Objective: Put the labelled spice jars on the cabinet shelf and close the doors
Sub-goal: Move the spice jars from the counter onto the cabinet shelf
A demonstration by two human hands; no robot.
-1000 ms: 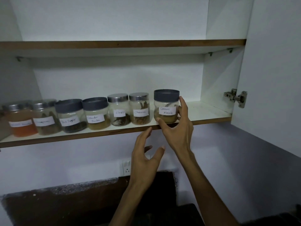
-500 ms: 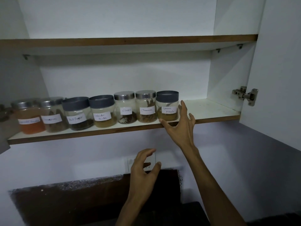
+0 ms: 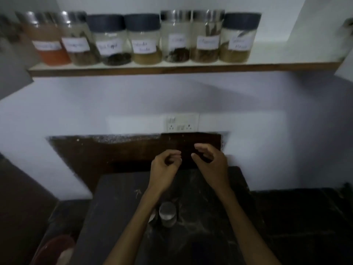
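Note:
Several labelled spice jars stand in a row on the cabinet shelf [image 3: 183, 68] at the top of the view, from an orange-filled jar [image 3: 50, 38] at the left to the dark-lidded jar [image 3: 238, 38] at the right end. One more jar with a metal lid [image 3: 168, 213] stands on the dark counter [image 3: 219, 222] below, between my forearms. My left hand [image 3: 164, 169] and my right hand [image 3: 210, 165] hover side by side above the counter, fingers loosely curled, holding nothing. The cabinet doors are mostly out of frame.
A white wall socket [image 3: 181, 124] sits on the wall below the shelf. A dark brown backsplash [image 3: 114, 152] runs behind the counter. Something reddish [image 3: 55, 247] lies at the bottom left. A cabinet door edge [image 3: 345, 71] shows at the far right.
My right hand let go of the rightmost jar and dropped from the shelf to the counter. My left hand also lowered. The view tilted down, bringing the counter jar into sight.

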